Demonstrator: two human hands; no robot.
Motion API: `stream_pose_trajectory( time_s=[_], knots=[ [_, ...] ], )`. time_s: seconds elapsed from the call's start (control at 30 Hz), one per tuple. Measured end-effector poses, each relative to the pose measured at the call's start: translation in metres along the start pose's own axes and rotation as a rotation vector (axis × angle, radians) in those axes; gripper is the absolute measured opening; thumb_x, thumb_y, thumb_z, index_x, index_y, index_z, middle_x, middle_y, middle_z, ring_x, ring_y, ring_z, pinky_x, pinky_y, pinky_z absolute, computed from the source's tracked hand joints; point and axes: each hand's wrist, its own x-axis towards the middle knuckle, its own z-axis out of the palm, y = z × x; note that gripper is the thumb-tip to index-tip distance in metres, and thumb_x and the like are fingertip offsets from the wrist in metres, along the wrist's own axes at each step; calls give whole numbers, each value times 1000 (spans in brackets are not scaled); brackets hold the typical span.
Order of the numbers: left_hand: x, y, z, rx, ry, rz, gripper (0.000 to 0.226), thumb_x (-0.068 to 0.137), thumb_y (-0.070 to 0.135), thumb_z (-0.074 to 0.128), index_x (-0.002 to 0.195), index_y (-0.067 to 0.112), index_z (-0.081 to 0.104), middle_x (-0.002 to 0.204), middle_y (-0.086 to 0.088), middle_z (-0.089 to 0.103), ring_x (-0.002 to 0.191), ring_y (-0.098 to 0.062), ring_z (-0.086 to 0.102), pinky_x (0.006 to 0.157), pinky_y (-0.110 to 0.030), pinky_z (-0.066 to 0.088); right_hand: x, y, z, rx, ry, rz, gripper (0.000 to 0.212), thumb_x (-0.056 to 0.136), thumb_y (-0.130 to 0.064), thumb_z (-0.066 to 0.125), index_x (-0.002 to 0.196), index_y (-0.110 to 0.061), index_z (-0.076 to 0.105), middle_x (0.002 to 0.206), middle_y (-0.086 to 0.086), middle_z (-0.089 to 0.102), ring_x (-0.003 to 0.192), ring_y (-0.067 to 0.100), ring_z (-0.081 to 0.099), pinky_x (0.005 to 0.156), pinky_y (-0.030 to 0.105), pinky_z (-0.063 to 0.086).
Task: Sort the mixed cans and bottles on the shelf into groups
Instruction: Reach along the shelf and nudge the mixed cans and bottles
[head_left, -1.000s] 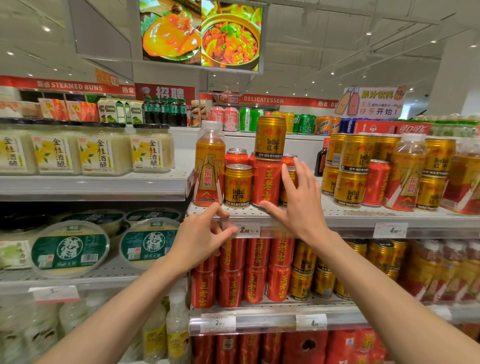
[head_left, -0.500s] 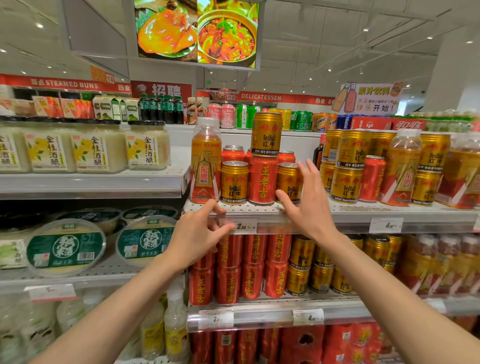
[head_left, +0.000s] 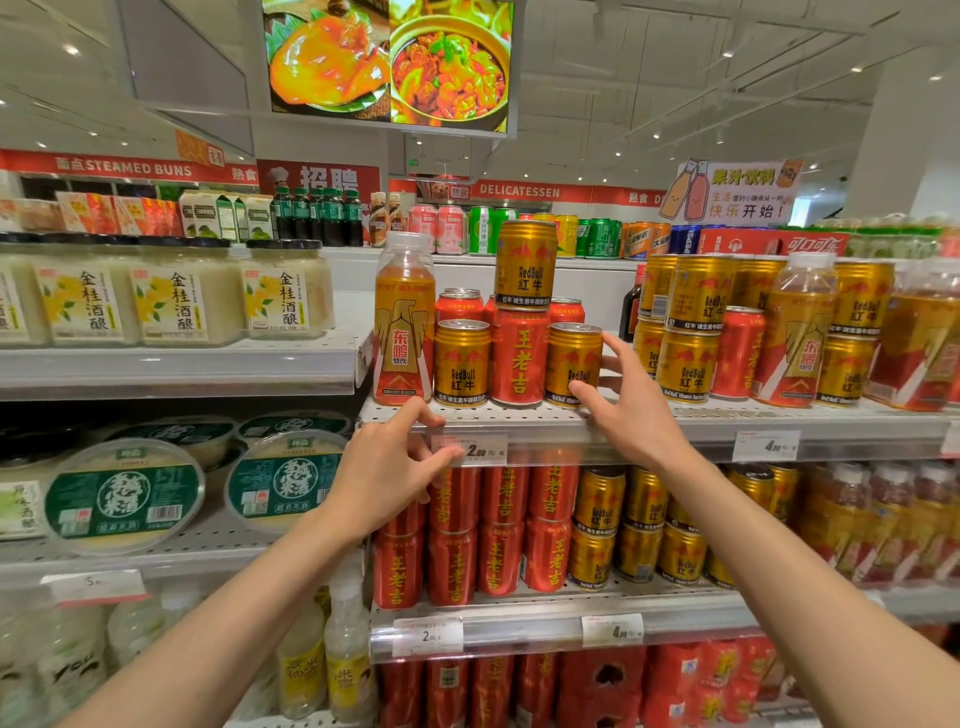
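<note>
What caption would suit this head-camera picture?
Right hand touches a gold can on the mixed drinks shelf; left hand rests at its edge.

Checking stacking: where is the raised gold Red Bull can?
In the head view, the raised gold Red Bull can stands centre, atop the red can, right of the orange bottle.

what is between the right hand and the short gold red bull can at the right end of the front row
Nothing visible. The right hand is already at the short gold Red Bull can, thumb at its lower front, fingers reaching round its right side. The tall red can stands on its left, away from the hand.
</note>
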Motion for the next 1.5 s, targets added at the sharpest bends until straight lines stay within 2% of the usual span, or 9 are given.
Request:
stream_pose_trajectory(
  time_s=[0.27,0.53,0.67,0.77,0.87,1.03,1.17,1.33,1.5],
  knots=[
    [0,-2,1,19,4,-2,31,86,42,79,102,25,58,56,9,72,50,-1,68,67,-40,62,-6,-1,0,-2,34,0,72,92,-31,72,152,-31,33,135,-12,54,130,14,52,110,48,45],
    [-3,2,1,109,27,2,31,90,47,73,108,25,59,56,10,69,52,-4,68,64,-38,61,-18,3,10,-149,41,-6,70,99,-40,59,158,-31,21,148,1,54,136,21,49,113,49,40],
    [-14,7,8,174,60,-1,32,94,45,67,120,28,57,65,13,66,64,-14,70,67,-41,61,-42,22,17,-313,104,-92,48,103,-41,47,146,-19,45,140,4,59,135,27,49,119,47,29],
    [-31,11,18,170,31,-44,53,95,44,64,144,34,45,77,16,67,72,-13,66,71,-39,59,-67,36,15,-488,67,-153,58,103,-45,47,153,-17,39,160,6,37,152,23,25,126,47,14],
    [-51,13,30,113,10,-38,74,93,42,67,157,36,30,95,16,64,85,-11,63,74,-36,57,-94,43,10,-474,31,-173,67,102,-47,48,159,-21,27,169,0,13,156,15,5,126,41,12],
    [-80,19,65,44,-181,-46,66,94,46,65,153,38,36,113,19,61,104,-3,60,90,-26,50,-150,66,-5,-433,-172,-23,60,99,-52,49,153,-28,37,164,-8,26,144,9,34,113,30,35],
    [-79,28,96,74,-415,-98,52,93,55,61,141,44,46,112,23,64,102,-4,64,95,-31,53,-167,106,-32,-463,-441,221,57,98,-58,48,149,-33,41,145,-13,50,107,2,60,94,26,49],
    [-69,58,143,80,-494,-125,33,94,51,64,125,39,62,95,29,63,86,14,58,77,-8,42,-165,157,-81,-428,-546,317,46,97,-57,49,137,-33,54,120,-16,64,97,2,64,87,34,56],
    [-49,118,200,35,-437,-194,30,93,49,67,121,37,65,97,22,70,86,5,64,77,-12,44,-147,203,-149,-375,-484,257,41,98,-54,51,133,-34,59,118,-19,63,100,0,61,89,25,53]
  ],
)
